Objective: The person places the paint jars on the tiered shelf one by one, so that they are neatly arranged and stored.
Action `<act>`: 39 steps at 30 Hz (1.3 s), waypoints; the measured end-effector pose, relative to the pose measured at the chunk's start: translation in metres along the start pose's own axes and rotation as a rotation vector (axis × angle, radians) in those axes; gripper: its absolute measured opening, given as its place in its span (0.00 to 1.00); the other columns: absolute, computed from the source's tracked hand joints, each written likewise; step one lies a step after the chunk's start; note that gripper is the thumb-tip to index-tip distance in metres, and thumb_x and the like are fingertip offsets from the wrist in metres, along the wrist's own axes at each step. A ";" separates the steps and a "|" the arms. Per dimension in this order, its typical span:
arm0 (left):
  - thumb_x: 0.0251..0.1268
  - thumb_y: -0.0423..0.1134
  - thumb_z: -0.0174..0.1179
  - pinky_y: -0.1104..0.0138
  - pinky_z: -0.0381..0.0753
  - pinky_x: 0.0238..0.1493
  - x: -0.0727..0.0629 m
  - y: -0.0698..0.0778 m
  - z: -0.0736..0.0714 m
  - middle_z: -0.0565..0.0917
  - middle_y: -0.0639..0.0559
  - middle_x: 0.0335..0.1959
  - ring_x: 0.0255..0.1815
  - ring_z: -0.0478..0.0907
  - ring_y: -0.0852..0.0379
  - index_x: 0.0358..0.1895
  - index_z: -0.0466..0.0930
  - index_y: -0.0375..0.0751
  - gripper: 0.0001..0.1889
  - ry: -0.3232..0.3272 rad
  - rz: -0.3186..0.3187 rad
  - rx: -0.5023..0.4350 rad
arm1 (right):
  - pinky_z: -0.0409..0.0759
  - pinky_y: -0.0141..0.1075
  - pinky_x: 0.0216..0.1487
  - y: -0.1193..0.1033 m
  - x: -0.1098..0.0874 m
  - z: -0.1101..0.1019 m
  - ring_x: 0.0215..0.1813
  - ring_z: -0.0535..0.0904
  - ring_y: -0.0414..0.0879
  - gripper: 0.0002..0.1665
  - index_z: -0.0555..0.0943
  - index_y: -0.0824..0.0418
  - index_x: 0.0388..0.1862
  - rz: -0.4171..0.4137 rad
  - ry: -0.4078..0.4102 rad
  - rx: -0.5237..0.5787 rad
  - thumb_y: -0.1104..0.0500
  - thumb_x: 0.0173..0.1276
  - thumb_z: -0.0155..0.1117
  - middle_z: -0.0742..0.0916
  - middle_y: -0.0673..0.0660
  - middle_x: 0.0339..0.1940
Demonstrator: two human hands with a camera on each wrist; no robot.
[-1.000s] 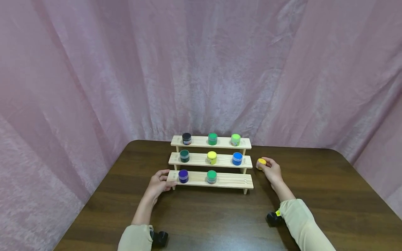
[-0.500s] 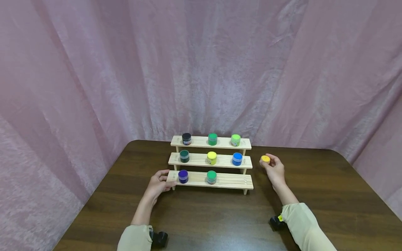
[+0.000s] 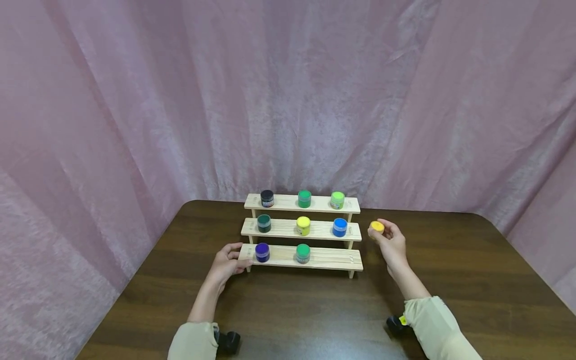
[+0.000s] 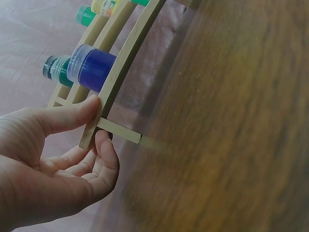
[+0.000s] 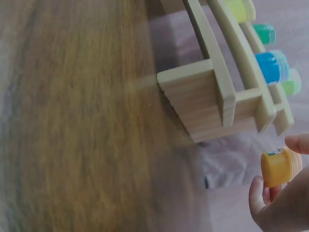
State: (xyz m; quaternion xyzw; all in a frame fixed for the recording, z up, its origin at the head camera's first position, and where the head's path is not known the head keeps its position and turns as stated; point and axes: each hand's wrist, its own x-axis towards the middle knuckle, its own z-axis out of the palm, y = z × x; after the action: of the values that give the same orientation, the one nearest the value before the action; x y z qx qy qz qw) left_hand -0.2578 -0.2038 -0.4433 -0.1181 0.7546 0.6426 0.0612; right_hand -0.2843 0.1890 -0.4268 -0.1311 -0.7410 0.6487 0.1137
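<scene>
My left hand point(image 3: 226, 263) grips the left end of the lowest step of a three-tier wooden stand point(image 3: 333, 257), thumb on top and fingers curled below, as the left wrist view shows. Beside that thumb stands a purple paint jar point(image 4: 96, 67). My right hand point(image 3: 392, 245) pinches a yellow-orange paint jar point(image 5: 277, 168) between thumb and fingers, off the stand's right side. A green jar point(image 3: 303, 253) sits mid-way along the bottom step. On the middle step are dark green point(image 3: 264, 223), yellow point(image 3: 303, 226) and blue point(image 3: 339, 227) jars.
The top step carries black point(image 3: 267, 198), green point(image 3: 304, 199) and light green point(image 3: 337, 200) jars. Everything rests on a dark wooden table point(image 3: 297, 310). A pink curtain point(image 3: 288, 100) hangs right behind the table's back edge.
My right hand first lifts the yellow-orange jar up and slightly right, then shifts it a little back left, toward the stand. The left hand and the stand stay where they were.
</scene>
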 end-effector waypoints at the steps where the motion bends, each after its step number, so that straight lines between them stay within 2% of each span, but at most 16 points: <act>1: 0.55 0.27 0.67 0.71 0.76 0.32 0.000 0.000 0.000 0.82 0.40 0.43 0.27 0.77 0.63 0.64 0.66 0.29 0.32 0.001 -0.002 0.002 | 0.74 0.18 0.41 -0.002 -0.001 0.001 0.40 0.72 0.23 0.30 0.68 0.67 0.66 -0.007 -0.004 -0.006 0.63 0.66 0.63 0.76 0.32 0.37; 6: 0.56 0.27 0.66 0.71 0.76 0.32 0.000 0.002 -0.002 0.83 0.39 0.43 0.27 0.77 0.64 0.64 0.66 0.29 0.31 0.003 -0.004 0.009 | 0.71 0.15 0.44 -0.011 -0.007 0.003 0.44 0.72 0.25 0.30 0.69 0.66 0.66 -0.035 -0.040 -0.015 0.63 0.66 0.64 0.76 0.31 0.37; 15: 0.55 0.26 0.66 0.71 0.77 0.32 0.002 0.001 -0.002 0.83 0.40 0.42 0.26 0.77 0.64 0.64 0.66 0.28 0.31 0.005 -0.002 -0.005 | 0.72 0.16 0.44 -0.024 -0.017 0.010 0.43 0.72 0.28 0.30 0.69 0.66 0.65 -0.045 -0.067 0.015 0.63 0.66 0.65 0.77 0.32 0.36; 24: 0.55 0.26 0.66 0.71 0.77 0.32 0.002 0.001 0.000 0.82 0.39 0.43 0.26 0.77 0.64 0.64 0.66 0.29 0.31 0.002 -0.002 -0.007 | 0.74 0.18 0.46 -0.037 -0.036 0.022 0.45 0.74 0.28 0.28 0.69 0.65 0.63 -0.058 -0.133 0.004 0.63 0.66 0.65 0.77 0.34 0.38; 29: 0.55 0.26 0.66 0.71 0.77 0.31 0.002 0.002 0.002 0.82 0.38 0.43 0.26 0.76 0.64 0.64 0.66 0.28 0.32 -0.005 0.009 -0.014 | 0.74 0.19 0.45 -0.037 -0.045 0.026 0.44 0.75 0.28 0.27 0.71 0.64 0.62 -0.073 -0.175 -0.039 0.61 0.65 0.67 0.78 0.38 0.41; 34: 0.55 0.25 0.66 0.70 0.77 0.32 0.002 0.001 0.001 0.83 0.40 0.41 0.26 0.76 0.64 0.64 0.66 0.28 0.31 -0.002 -0.004 -0.016 | 0.74 0.19 0.45 -0.033 -0.049 0.028 0.44 0.75 0.27 0.27 0.72 0.64 0.61 -0.053 -0.191 -0.060 0.60 0.64 0.68 0.79 0.43 0.45; 39: 0.55 0.25 0.66 0.70 0.77 0.32 0.001 -0.002 0.000 0.83 0.42 0.40 0.26 0.76 0.64 0.64 0.65 0.28 0.32 -0.009 -0.002 -0.018 | 0.74 0.19 0.45 -0.026 -0.054 0.033 0.43 0.76 0.27 0.27 0.73 0.67 0.59 -0.072 -0.215 -0.073 0.62 0.63 0.69 0.81 0.49 0.48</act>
State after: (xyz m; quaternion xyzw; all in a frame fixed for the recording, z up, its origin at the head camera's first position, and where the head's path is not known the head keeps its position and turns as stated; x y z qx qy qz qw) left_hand -0.2586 -0.2044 -0.4459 -0.1166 0.7483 0.6499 0.0641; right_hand -0.2455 0.1368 -0.4054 -0.0383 -0.7762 0.6271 0.0521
